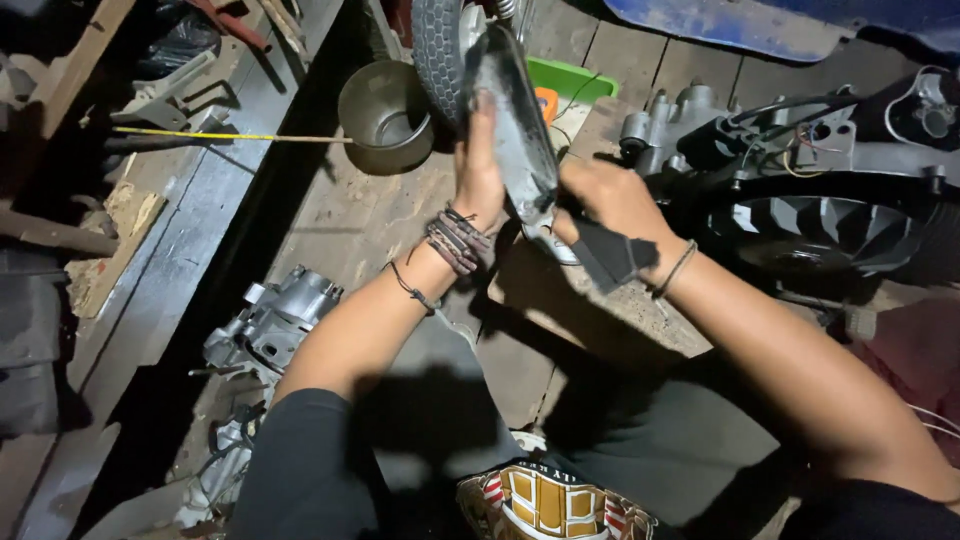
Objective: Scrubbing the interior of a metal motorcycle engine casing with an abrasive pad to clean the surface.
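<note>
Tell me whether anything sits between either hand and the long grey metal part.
Nothing visible does. The left hand already lies flat against the long grey metal part, and the right hand grips its lower end together with a dark piece of abrasive sheet. The tyre and metal pot lie behind it.

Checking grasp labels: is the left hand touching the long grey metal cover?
Touching. The head view shows the left hand pressed flat against the grey cover, fingers lying along its edge with no gap.
</note>
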